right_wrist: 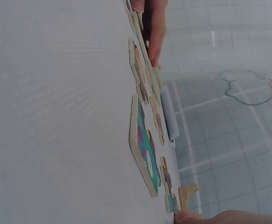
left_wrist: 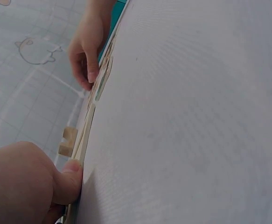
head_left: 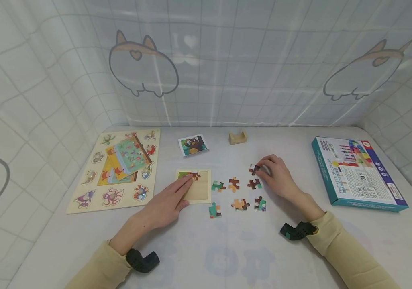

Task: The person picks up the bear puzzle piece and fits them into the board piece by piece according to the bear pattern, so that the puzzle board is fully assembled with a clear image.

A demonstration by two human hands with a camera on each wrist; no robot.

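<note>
My left hand rests with its fingers stretched over a small wooden puzzle tray; in the left wrist view its thumb touches the tray's edge. Part of a bear picture lies along the tray's top, partly under the fingertips. To the right, my right hand pinches a dark brown puzzle piece at the table surface. Close by lie several loose pieces, among them a brown and green piece, an orange and brown piece and a green corner piece. The right fingertips are mostly cut off in the right wrist view.
Behind the tray lies a bear picture card, with a notched wooden block right of it. A wooden animal board bearing colourful cards is at the left. A teal-edged box lies at the right. A curtain hangs behind the table.
</note>
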